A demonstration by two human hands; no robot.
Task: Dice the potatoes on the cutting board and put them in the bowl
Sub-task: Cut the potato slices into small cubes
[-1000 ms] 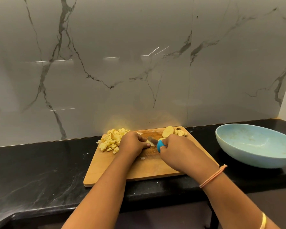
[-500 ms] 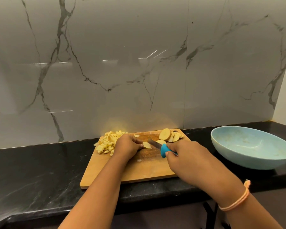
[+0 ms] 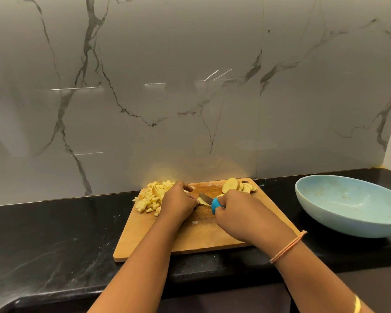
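A wooden cutting board (image 3: 190, 240) lies on the black counter. My left hand (image 3: 178, 203) holds down a pale potato piece (image 3: 202, 202) at the board's middle. My right hand (image 3: 237, 211) grips a blue-handled knife (image 3: 215, 204), whose blade lies against that piece. A heap of diced potato (image 3: 152, 197) sits at the board's far left corner. Several round potato slices (image 3: 237, 187) lean at the far right corner. A light blue bowl (image 3: 352, 224) stands to the right of the board and looks empty.
A grey marble wall (image 3: 190, 86) rises directly behind the board. The black counter (image 3: 54, 233) runs left and right, its front edge near my forearms. One small potato scrap (image 3: 194, 222) lies loose on the board.
The knife has come back from the slices toward the piece under my left hand. My right hand has drawn closer to the left one. The camera view shifted slightly.
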